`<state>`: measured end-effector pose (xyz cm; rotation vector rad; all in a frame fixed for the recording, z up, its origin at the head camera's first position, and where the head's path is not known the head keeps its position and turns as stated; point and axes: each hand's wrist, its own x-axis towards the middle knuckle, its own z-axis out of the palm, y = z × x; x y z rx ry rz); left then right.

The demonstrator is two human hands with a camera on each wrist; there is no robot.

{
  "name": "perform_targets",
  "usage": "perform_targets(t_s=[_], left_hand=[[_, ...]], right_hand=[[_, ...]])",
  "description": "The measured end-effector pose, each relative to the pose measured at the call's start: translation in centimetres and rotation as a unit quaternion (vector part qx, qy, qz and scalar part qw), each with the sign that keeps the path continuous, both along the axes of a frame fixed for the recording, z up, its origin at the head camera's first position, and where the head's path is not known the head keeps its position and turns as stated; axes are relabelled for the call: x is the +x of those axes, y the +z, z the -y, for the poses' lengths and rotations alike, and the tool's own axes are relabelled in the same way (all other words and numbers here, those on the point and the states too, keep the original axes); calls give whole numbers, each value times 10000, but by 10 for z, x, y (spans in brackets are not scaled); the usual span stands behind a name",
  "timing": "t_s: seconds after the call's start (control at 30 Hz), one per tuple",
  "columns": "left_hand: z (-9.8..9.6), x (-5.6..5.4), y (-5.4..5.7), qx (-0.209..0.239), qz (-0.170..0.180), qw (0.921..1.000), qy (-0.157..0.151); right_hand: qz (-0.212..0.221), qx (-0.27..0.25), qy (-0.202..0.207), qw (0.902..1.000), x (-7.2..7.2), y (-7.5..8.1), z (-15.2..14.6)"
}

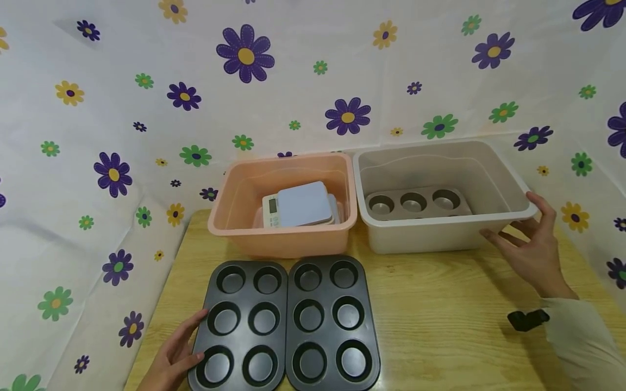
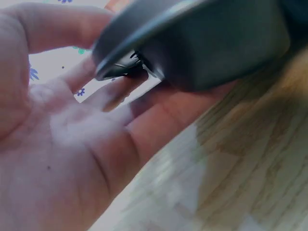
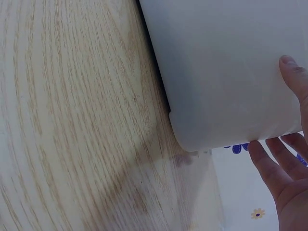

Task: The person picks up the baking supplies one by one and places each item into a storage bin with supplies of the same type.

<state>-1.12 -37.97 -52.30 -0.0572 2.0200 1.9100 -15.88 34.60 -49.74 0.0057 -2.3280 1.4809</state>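
Two dark grey muffin pans lie side by side on the wooden table. My left hand (image 1: 172,354) grips the outer long edge of the left muffin pan (image 1: 238,342). The left wrist view shows this pan's rim and the underside of a cup (image 2: 221,53) between thumb and fingers. At the back right stands a cream plastic bin (image 1: 420,237). Its front right corner is held by my right hand (image 1: 535,252), thumb on the front wall and fingertips on the side (image 3: 231,72). Inside that bin is a brownish muffin pan (image 1: 397,202), partly hidden by the front wall.
The right muffin pan (image 1: 329,338) touches or nearly touches the left one. Behind them a peach plastic bin (image 1: 288,243) holds a white kitchen scale (image 1: 303,203), close beside the cream bin. A flowered cloth (image 1: 293,98) hangs behind the wooden table (image 1: 430,315).
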Motion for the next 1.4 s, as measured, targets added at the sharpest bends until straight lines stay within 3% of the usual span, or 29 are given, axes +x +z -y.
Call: perform_targets(t_s=[0.17, 0.4, 0.53, 0.77, 0.93, 1.07, 1.3, 1.4], left_hand=[[5, 1, -1, 501, 417, 9978, -156], [14, 2, -4, 1309, 963, 9847, -631], [13, 4, -8, 1722, 880, 9788, -675], [11, 10, -22, 2013, 149, 9785, -416], [13, 10, -26, 2314, -81, 9712, -562], [15, 7, -20, 2538, -18, 9643, -755], [16, 5, 4, 2512, 723, 9627, -699], [16, 4, 12, 2791, 715, 9527, -965]], right_hand=[[30, 11, -2, 10000, 1, -3, -1], [-57, 4, 8, 10000, 2, -6, 0], [-118, 14, 28, 9999, 1, -6, 0], [-148, 13, 56, 9999, 1, -8, -1], [-133, 33, 57, 9999, 1, -7, 0], [-126, 15, 48, 9999, 1, -6, 1], [-189, -35, 31, 9998, 0, -5, 1], [-223, -44, 43, 9997, 0, -6, 0]])
